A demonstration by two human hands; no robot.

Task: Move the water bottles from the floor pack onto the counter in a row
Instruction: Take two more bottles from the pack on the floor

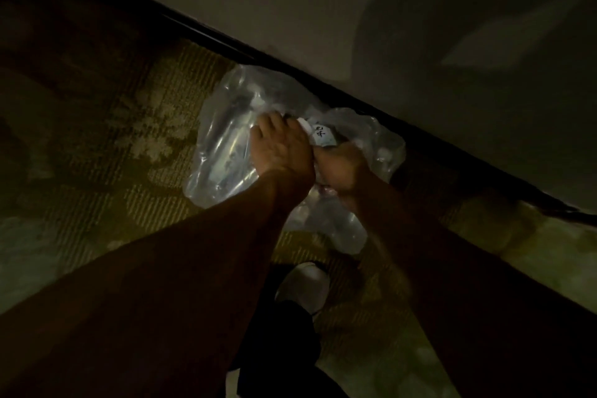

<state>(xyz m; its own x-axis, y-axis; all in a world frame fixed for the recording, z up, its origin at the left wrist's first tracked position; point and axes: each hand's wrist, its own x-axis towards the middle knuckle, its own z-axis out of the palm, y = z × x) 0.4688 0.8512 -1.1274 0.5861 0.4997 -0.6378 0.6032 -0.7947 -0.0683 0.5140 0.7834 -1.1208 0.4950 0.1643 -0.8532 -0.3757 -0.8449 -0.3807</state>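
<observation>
— Down on the carpet, at twelve o'clock from the shoe [305, 281], against the wall: the pack [226, 145]. Hands?
— Left hand [282, 147] spread on the wrap; right hand [339, 168] closed around a bottle [318, 134].
— Handling?
— Probably heavy, slick; grip below the cap.

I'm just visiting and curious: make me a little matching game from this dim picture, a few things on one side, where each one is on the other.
Things:
1. plastic pack
2. left hand
3. shoe
4. white label

Places:
A. just beyond the fingers of both hands
B. on the carpet, against the dark baseboard
C. pressed on top of the pack
D. lower down, nearer the person than the pack

Pairs: 1-B, 2-C, 3-D, 4-A
</observation>
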